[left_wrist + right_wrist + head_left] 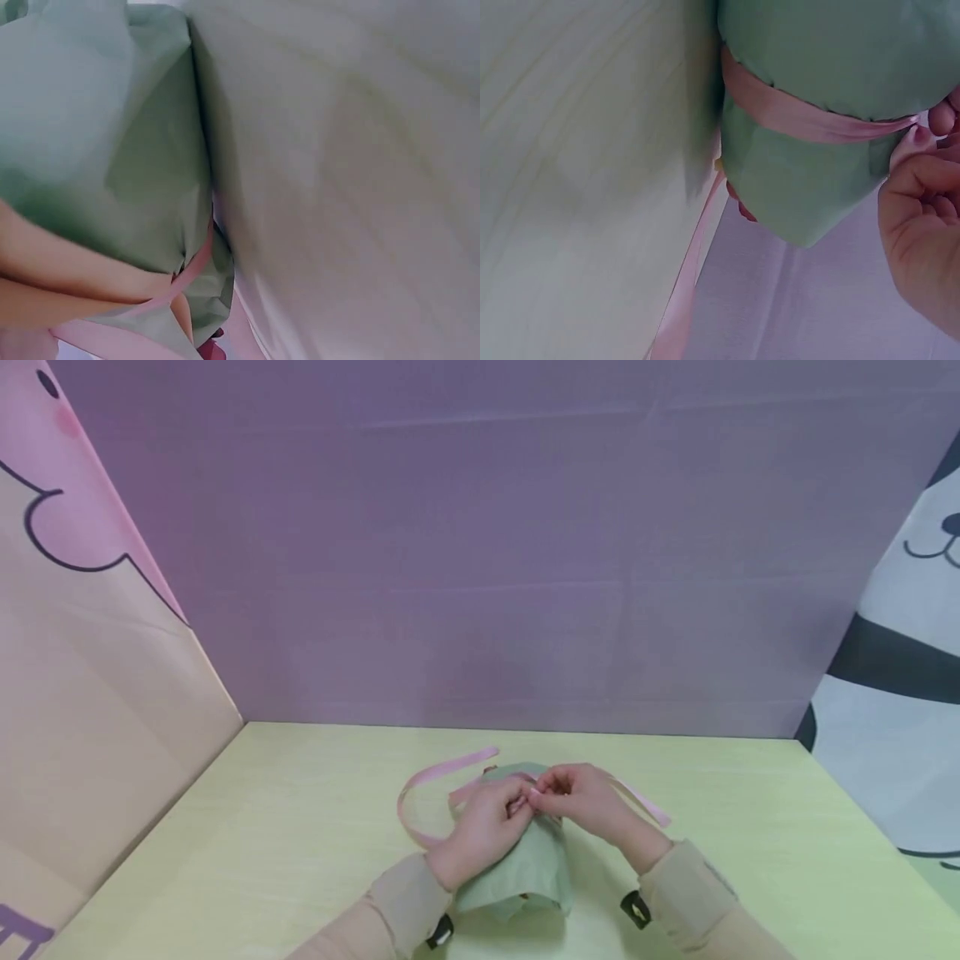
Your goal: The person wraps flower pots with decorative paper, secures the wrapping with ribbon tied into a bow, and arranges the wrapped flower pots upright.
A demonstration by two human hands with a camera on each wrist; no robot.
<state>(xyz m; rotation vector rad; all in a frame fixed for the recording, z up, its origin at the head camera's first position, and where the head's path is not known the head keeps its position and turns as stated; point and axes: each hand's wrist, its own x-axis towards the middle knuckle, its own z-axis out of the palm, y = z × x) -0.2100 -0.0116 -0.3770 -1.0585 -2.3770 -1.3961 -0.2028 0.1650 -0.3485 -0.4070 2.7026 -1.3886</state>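
Note:
A bundle wrapped in pale green paper lies on the table, with a pink ribbon passed round its middle. My left hand rests on the top of the wrap and pinches the ribbon there. From the other side my right hand pinches the ribbon between thumb and finger, close against the left fingertips. One loose ribbon tail curves out to the left; another tail stretches to the right. Small red bits peek out at the wrap's far end. The fingers hide the crossing of the ribbon.
The light yellow-green tabletop spreads around the bundle. A purple backdrop rises behind it. Printed panels stand on both sides, a pink and cream one left and a panda one right.

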